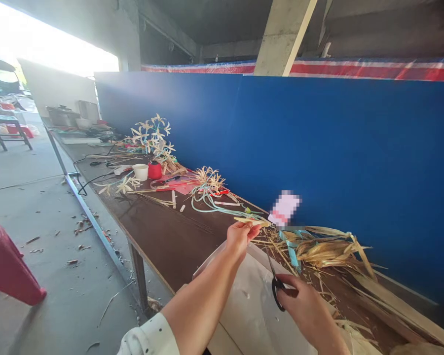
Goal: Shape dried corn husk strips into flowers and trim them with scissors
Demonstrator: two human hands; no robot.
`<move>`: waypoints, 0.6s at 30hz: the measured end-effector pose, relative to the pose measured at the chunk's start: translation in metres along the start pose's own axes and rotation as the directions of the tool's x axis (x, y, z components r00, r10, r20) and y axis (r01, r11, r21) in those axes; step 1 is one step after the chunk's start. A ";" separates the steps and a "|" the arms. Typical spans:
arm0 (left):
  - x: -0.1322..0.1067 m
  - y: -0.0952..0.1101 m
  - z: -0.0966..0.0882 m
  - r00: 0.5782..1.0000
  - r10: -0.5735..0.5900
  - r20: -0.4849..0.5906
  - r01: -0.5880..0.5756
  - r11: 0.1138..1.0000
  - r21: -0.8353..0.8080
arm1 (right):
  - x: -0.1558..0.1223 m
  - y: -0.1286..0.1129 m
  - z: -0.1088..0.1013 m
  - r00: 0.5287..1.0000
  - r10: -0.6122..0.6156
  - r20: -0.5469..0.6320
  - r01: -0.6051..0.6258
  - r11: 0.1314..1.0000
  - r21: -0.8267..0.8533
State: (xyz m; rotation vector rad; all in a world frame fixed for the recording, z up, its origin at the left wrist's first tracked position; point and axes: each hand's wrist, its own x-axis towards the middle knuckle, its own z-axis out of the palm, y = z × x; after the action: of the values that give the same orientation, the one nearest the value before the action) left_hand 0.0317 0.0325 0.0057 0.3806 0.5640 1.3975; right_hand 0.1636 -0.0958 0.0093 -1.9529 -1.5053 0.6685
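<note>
My left hand (240,239) reaches over the table and pinches a narrow, pale yellow strip of dried husk (261,223) between thumb and fingers. Nearer to me and to the right, my right hand (301,298) is closed round the black handles of a pair of scissors (275,286). Their blades point up and away from me, below the strip and apart from it. Just beyond the strip, dried stalk scraps (277,244) lie scattered. A bundle of dried husks (327,250) with a light blue ribbon (292,254) is to the right.
The long brown table (159,231) runs along a blue partition (336,148). On it are pale green stems (207,201), husk flowers (157,135), a white cup (140,172) and a red container (154,170). A pale board (249,291) lies under my hands; a red stool (9,261) stands left.
</note>
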 end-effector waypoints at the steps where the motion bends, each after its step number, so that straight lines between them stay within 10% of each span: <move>1: 0.000 -0.001 0.000 1.000 0.006 0.015 -0.005 1.000 -0.017 | 0.000 -0.003 -0.002 1.000 0.006 -0.017 -0.005 0.999 0.042; 18: 0.000 -0.008 -0.004 0.996 0.014 0.083 -0.018 0.998 0.053 | 0.001 -0.011 0.013 0.999 0.037 0.022 -0.042 0.769 0.638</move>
State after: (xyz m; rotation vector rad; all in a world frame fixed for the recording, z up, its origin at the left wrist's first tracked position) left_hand 0.0359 0.0316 -0.0016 0.4844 0.5326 1.3780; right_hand 0.1476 -0.0909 0.0078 -1.4450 -1.0365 1.0487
